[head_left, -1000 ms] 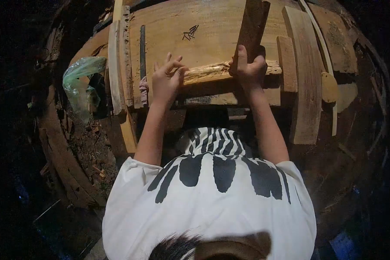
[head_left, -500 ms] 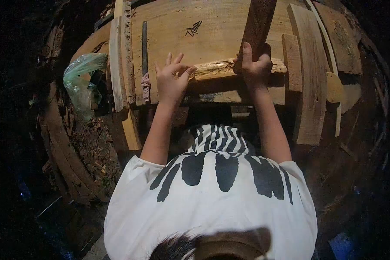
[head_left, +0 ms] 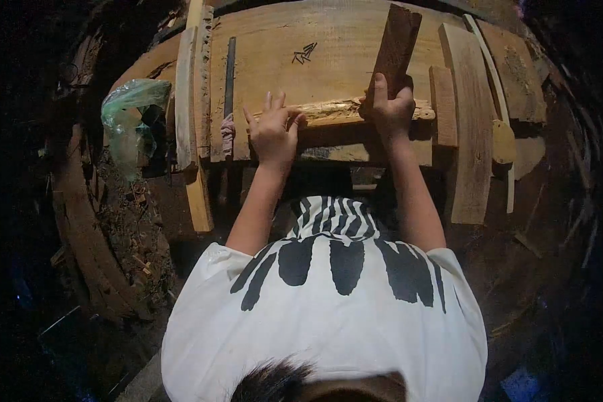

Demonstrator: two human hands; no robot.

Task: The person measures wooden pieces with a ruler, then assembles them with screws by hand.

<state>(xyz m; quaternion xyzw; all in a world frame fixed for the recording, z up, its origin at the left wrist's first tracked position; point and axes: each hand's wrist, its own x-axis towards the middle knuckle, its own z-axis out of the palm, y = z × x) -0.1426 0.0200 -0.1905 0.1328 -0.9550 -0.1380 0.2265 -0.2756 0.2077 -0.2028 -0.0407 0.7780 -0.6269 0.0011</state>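
A dark brown wooden block [head_left: 396, 41] rises from my right hand [head_left: 392, 110], which is closed round its lower end. Below the block a pale, splintered wood strip [head_left: 342, 112] lies crosswise on the wide board [head_left: 268, 60]. At the strip's left end is my left hand [head_left: 275, 136]: thumb and forefinger are pinched together, the other fingers stretched out. What the pinch holds, if anything, is hidden. A small heap of nails [head_left: 305, 53] lies on the board beyond both hands.
To the left are a dark rod [head_left: 230, 77] with a pink cloth [head_left: 228, 134] wrapped on it, upright wood strips [head_left: 186, 100] and a green plastic bag [head_left: 130, 114]. At the right lie a short wood block [head_left: 443, 104] and a long plank [head_left: 472, 134].
My left hand has shifted slightly right and down along the strip's end. The dark block's top has come lower in view, with my right hand still round it. The view has moved a little.
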